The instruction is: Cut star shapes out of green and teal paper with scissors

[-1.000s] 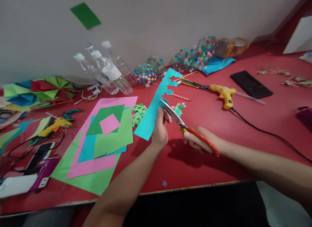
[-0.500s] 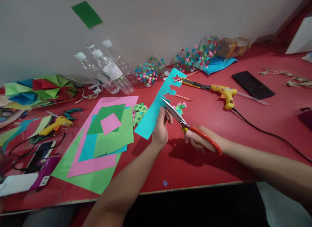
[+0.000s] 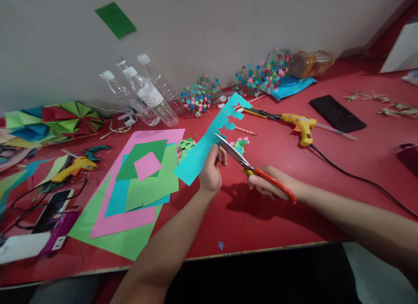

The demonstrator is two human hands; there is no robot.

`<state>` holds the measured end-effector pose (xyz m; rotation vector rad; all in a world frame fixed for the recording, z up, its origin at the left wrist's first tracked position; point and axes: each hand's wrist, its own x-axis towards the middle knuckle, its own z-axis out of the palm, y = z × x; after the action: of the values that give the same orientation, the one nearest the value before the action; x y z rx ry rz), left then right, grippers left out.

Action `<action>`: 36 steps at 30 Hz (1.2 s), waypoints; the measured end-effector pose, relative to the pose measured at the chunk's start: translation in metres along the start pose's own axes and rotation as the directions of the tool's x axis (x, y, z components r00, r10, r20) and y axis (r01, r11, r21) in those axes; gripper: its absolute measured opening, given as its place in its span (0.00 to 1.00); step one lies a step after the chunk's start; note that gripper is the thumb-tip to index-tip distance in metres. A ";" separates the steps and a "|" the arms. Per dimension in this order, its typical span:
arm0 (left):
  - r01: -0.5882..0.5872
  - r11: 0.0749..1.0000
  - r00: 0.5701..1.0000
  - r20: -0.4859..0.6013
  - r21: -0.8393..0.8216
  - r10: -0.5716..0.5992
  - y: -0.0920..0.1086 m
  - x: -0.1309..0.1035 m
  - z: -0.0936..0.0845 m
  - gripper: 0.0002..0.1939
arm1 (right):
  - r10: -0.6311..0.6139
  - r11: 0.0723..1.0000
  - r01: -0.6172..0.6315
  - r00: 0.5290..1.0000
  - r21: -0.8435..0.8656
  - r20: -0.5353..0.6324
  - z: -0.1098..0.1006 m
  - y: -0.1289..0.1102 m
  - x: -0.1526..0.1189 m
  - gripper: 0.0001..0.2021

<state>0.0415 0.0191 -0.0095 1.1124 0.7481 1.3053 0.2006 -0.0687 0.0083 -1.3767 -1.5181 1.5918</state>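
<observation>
My left hand (image 3: 211, 170) pinches the edge of a blue paper strip (image 3: 198, 153), raised over the red table. Star-shaped notches run along the strip's right side. In my right hand (image 3: 269, 184) are scissors (image 3: 235, 152) with red and yellow handles, their blades pointing up and left. The blade tips lie at the strip, just above my left thumb and below the nearest notch. Small cut stars (image 3: 241, 144) lie behind the scissors, and green ones (image 3: 185, 149) are partly hidden by the strip.
Coloured sheets (image 3: 148, 190) lie left on the red table (image 3: 313, 217). Plastic bottles (image 3: 152, 95) and star-covered pieces (image 3: 199, 96) stand by the wall. A yellow glue gun (image 3: 302, 126), its cord and a black phone (image 3: 337, 113) are right; another glue gun (image 3: 73, 167) is far left.
My left hand and the lower end of the blue strip have shifted slightly left. The scissor tips have also moved a little left, staying at the strip.
</observation>
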 end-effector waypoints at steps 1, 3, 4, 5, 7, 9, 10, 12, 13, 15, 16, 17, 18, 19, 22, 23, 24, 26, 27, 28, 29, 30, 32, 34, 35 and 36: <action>-0.020 0.999 1.000 0.006 0.030 0.019 -0.002 -0.001 -0.001 0.24 | -0.012 1.000 0.012 1.000 0.006 0.006 0.001 0.000 0.000 0.29; -0.054 0.994 0.998 0.018 0.099 0.053 -0.005 -0.003 -0.002 0.24 | -0.029 0.999 0.029 0.999 0.028 0.016 0.002 0.000 0.000 0.29; -0.067 0.989 0.998 0.022 0.133 0.064 -0.007 -0.004 -0.002 0.24 | -0.028 0.999 0.028 0.999 0.042 0.016 0.004 0.001 0.000 0.29; -0.076 0.984 0.997 0.023 0.164 0.073 -0.008 -0.005 -0.002 0.24 | -0.021 0.998 0.020 1.000 0.056 0.012 0.005 0.001 0.000 0.29; -0.091 0.974 0.996 0.018 0.207 0.089 -0.011 -0.008 -0.001 0.25 | 0.001 0.996 -0.001 1.000 0.090 -0.001 0.008 0.003 0.001 0.29; -0.107 0.969 0.994 0.012 0.225 0.107 -0.012 -0.009 0.001 0.25 | 0.023 0.991 -0.021 1.000 0.132 -0.009 0.011 0.004 0.002 0.29; -0.110 0.968 0.994 0.011 0.227 0.110 -0.012 -0.010 0.001 0.25 | 0.032 0.988 -0.030 0.999 0.149 -0.014 0.012 0.004 0.002 0.29; -0.104 0.971 0.995 0.014 0.216 0.103 -0.013 -0.010 0.002 0.25 | 0.057 0.985 -0.051 0.998 0.167 -0.031 0.015 0.004 0.002 0.30; -0.096 0.974 0.995 0.016 0.206 0.094 -0.014 -0.010 0.002 0.25 | 0.069 0.984 -0.061 0.997 0.169 -0.041 0.016 0.004 0.002 0.30; -0.076 0.980 0.997 0.016 0.185 0.074 -0.015 -0.010 0.002 0.25 | 0.079 0.982 -0.067 0.995 0.175 -0.058 0.018 0.005 0.002 0.31; -0.067 0.982 0.998 0.013 0.178 0.066 -0.015 -0.011 0.002 0.25 | 0.078 0.981 -0.066 0.995 0.182 -0.061 0.019 0.005 0.002 0.31; -0.060 0.983 0.998 0.007 0.175 0.060 -0.016 -0.011 0.002 0.26 | 0.073 0.980 -0.060 0.995 0.188 -0.064 0.020 0.005 0.001 0.31; -0.053 0.983 0.999 0.001 0.175 0.054 -0.017 -0.011 0.002 0.26 | 0.065 0.980 -0.051 0.996 0.193 -0.067 0.022 0.005 0.001 0.31; -0.048 0.983 0.999 -0.006 0.176 0.050 -0.017 -0.012 0.002 0.26 | 0.059 0.979 -0.045 0.996 0.197 -0.069 0.023 0.006 0.001 0.31; -0.040 0.982 0.998 -0.030 0.187 0.046 -0.018 -0.013 0.003 0.27 | 0.050 0.979 -0.034 0.996 0.202 -0.074 0.025 0.007 0.002 0.31; -0.036 0.981 0.998 -0.035 0.188 0.043 -0.018 -0.013 0.003 0.27 | 0.049 0.979 -0.033 0.996 0.200 -0.076 0.025 0.007 0.002 0.30; -0.032 0.982 0.998 -0.038 0.188 0.040 -0.018 -0.013 0.003 0.26 | 0.047 0.980 -0.032 0.996 0.195 -0.077 0.026 0.007 0.002 0.30; -0.023 0.984 0.999 -0.037 0.177 0.030 -0.018 -0.014 0.003 0.26 | 0.032 0.986 -0.019 0.996 0.168 -0.078 0.025 0.006 0.002 0.30; -0.018 0.985 0.999 -0.035 0.170 0.024 -0.018 -0.014 0.004 0.26 | 0.021 0.989 -0.009 0.997 0.150 -0.077 0.025 0.006 0.001 0.30; -0.014 0.986 0.999 -0.035 0.166 0.020 -0.018 -0.014 0.004 0.26 | 0.009 0.992 0.000 0.997 0.128 -0.074 0.025 0.005 0.001 0.30; -0.011 0.986 0.999 -0.037 0.164 0.018 -0.018 -0.015 0.004 0.26 | 0.000 0.994 0.007 0.998 0.109 -0.071 0.024 0.005 0.001 0.30; -0.009 0.986 0.999 -0.038 0.165 0.016 -0.018 -0.015 0.004 0.26 | -0.006 0.995 0.013 0.998 0.095 -0.069 0.024 0.004 0.000 0.30; -0.007 0.986 0.999 -0.046 0.169 0.015 -0.018 -0.015 0.004 0.26 | -0.008 0.996 0.013 0.998 0.083 -0.064 0.023 0.004 0.000 0.29; -0.006 0.984 0.998 -0.055 0.177 0.016 -0.018 -0.015 0.005 0.27 | 0.000 0.996 0.006 0.998 0.091 -0.059 0.024 0.004 -0.001 0.29; -0.006 0.983 0.998 -0.060 0.183 0.017 -0.018 -0.015 0.005 0.27 | 0.005 0.995 0.001 0.998 0.101 -0.058 0.024 0.005 -0.001 0.28; -0.004 0.982 0.998 -0.065 0.189 0.017 -0.018 -0.014 0.006 0.27 | 0.010 0.994 -0.004 0.998 0.110 -0.056 0.025 0.005 -0.001 0.28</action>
<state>0.0506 0.0054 -0.0261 1.2294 0.9318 1.3056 0.1796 -0.0804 -0.0001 -1.3563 -1.3729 1.6021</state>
